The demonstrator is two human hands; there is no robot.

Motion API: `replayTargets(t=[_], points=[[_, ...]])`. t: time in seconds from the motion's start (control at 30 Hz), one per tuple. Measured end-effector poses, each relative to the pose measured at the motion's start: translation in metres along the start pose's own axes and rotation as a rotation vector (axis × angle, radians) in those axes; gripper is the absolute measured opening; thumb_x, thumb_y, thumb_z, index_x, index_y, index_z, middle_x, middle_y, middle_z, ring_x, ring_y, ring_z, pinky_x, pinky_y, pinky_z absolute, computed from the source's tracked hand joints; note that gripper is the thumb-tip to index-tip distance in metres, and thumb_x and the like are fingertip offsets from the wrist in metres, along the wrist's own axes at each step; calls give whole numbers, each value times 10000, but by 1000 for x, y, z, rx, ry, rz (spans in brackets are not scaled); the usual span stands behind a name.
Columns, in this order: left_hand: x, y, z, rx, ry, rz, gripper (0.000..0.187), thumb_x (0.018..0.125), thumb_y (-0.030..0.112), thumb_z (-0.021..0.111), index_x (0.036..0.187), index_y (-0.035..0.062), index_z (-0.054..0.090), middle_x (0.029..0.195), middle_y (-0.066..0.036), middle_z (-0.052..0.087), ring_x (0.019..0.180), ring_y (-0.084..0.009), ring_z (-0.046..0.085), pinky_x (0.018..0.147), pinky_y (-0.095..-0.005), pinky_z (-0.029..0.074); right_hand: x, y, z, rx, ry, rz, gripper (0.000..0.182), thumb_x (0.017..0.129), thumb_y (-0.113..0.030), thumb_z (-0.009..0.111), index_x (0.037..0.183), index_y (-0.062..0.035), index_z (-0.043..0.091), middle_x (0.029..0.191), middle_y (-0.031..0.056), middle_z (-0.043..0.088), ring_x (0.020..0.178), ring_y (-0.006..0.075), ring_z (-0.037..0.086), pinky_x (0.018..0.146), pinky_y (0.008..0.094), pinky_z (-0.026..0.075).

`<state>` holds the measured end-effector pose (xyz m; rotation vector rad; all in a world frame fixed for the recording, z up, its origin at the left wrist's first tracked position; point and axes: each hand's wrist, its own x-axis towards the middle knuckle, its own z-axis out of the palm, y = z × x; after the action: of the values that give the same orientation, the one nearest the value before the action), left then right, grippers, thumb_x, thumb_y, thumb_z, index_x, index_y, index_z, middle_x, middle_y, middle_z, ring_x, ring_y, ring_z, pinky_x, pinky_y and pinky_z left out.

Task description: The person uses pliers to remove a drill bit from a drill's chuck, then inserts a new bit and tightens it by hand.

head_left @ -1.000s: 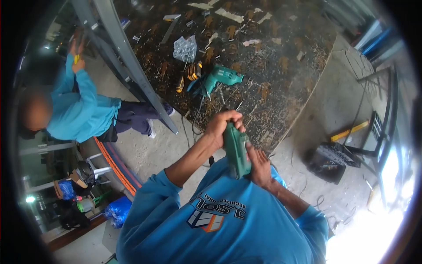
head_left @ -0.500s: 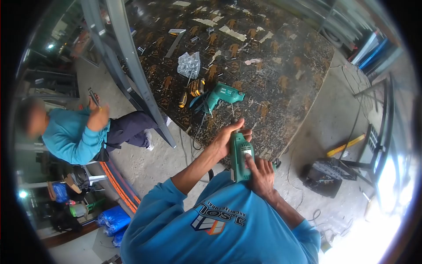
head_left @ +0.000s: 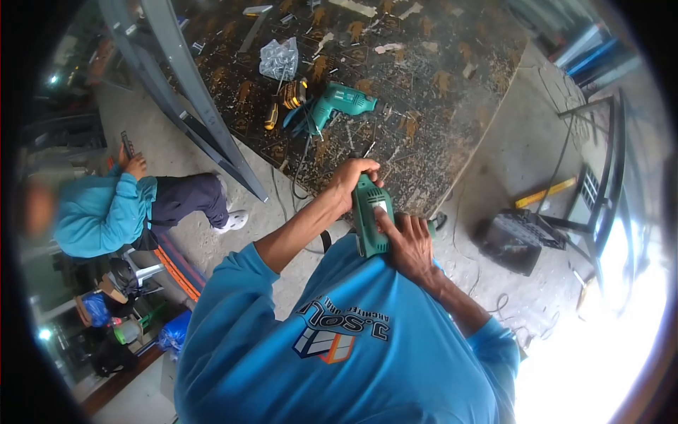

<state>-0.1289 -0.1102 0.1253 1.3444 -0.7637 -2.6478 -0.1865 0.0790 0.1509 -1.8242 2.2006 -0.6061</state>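
A green power drill (head_left: 370,216) is held against my shirt front, its bit end pointing away from me over the table edge. My left hand (head_left: 357,180) is wrapped round its chuck end, hiding most of the chuck. A thin bit (head_left: 369,149) sticks out just beyond those fingers. My right hand (head_left: 412,246) grips the drill from the right, thumb lying on the body by the label; its other fingers are partly hidden. Ahead on the table lies a second green drill (head_left: 344,100). Beside that are a yellow-black tape measure (head_left: 293,92) and a yellow-handled screwdriver (head_left: 271,117).
The dark, worn table (head_left: 452,116) carries a clear plastic bag (head_left: 279,58), a square (head_left: 255,22) and debris. Long metal profiles (head_left: 191,85) lean at its left edge. A co-worker (head_left: 106,212) sits left. Right stand a metal frame (head_left: 616,155) and a yellow level (head_left: 545,192).
My view has shifted, so table items appear higher and further left. My hands keep hold of the drill. The co-worker's hands have come together lower, near a dark object.
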Motion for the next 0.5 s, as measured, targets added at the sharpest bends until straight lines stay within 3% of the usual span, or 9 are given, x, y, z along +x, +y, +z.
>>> replayTargets(t=[0.03, 0.13, 0.23, 0.27, 0.3, 0.4, 0.43, 0.47, 0.5], points=[[5, -2, -5, -37, -17, -39, 184, 771, 149, 609, 672, 71, 476, 627, -41, 503, 610, -192, 562, 601, -340, 487, -1, 3, 6, 32, -16, 24, 675, 697, -95, 570, 1316, -231, 337, 874, 123, 477, 765, 292, 503, 692, 399, 391], [39, -12, -25, -63, -154, -158, 327, 808, 355, 615, 732, 62, 492, 662, -54, 529, 645, -198, 575, 596, -342, 488, 5, 3, 4, 88, -112, 112, 674, 704, -71, 547, 1318, -250, 333, 868, 127, 475, 763, 289, 501, 694, 396, 389], [62, -35, -24, -47, -137, -138, 403, 807, 456, 584, 765, 64, 502, 714, -67, 574, 666, -200, 581, 623, -348, 484, -3, 18, 30, -17, -81, 189, 728, 676, -63, 581, 1328, -268, 332, 910, 134, 479, 805, 291, 496, 738, 394, 382], [74, -47, -31, 39, -58, 41, 423, 823, 480, 551, 848, 58, 521, 747, -89, 598, 705, -187, 589, 651, -340, 477, -8, 25, 36, -78, -59, 208, 781, 643, -67, 628, 1335, -268, 325, 949, 136, 482, 838, 298, 494, 771, 398, 381], [88, -56, -42, 371, 129, 237, 395, 832, 433, 559, 911, 48, 524, 786, -102, 600, 754, -205, 591, 682, -352, 473, -9, 31, 37, -96, -42, 221, 728, 668, -27, 578, 1318, -272, 360, 954, 140, 482, 839, 299, 494, 765, 400, 383], [101, -55, -52, 1126, 596, 855, 395, 786, 362, 626, 991, 38, 531, 829, -157, 607, 812, -282, 599, 715, -377, 466, -22, 56, 71, -240, 39, 304, 697, 714, 6, 492, 1326, -302, 361, 781, 111, 458, 742, 252, 485, 611, 374, 398], [110, -52, -46, 1254, 675, 891, 427, 744, 334, 671, 1027, 43, 537, 883, -158, 611, 847, -316, 592, 740, -399, 460, -24, 71, 92, -232, 137, 272, 698, 717, 13, 476, 1330, -299, 358, 758, 103, 449, 709, 235, 473, 552, 358, 399], [134, -59, -60, 1299, 667, 1068, 443, 719, 338, 695, 1033, 60, 553, 892, -146, 614, 839, -301, 596, 742, -388, 462, -22, 70, 93, -205, 56, 337, 686, 728, -7, 472, 1343, -277, 338, 752, 100, 453, 718, 237, 465, 604, 372, 402], [172, -71, -90, 1429, 660, 1137, 409, 699, 326, 714, 986, 65, 588, 907, -140, 615, 833, -296, 596, 744, -375, 464, -24, 78, 110, -224, 128, 275, 673, 743, -23, 462, 1356, -260, 316, 784, 102, 459, 772, 250, 466, 680, 385, 395]])
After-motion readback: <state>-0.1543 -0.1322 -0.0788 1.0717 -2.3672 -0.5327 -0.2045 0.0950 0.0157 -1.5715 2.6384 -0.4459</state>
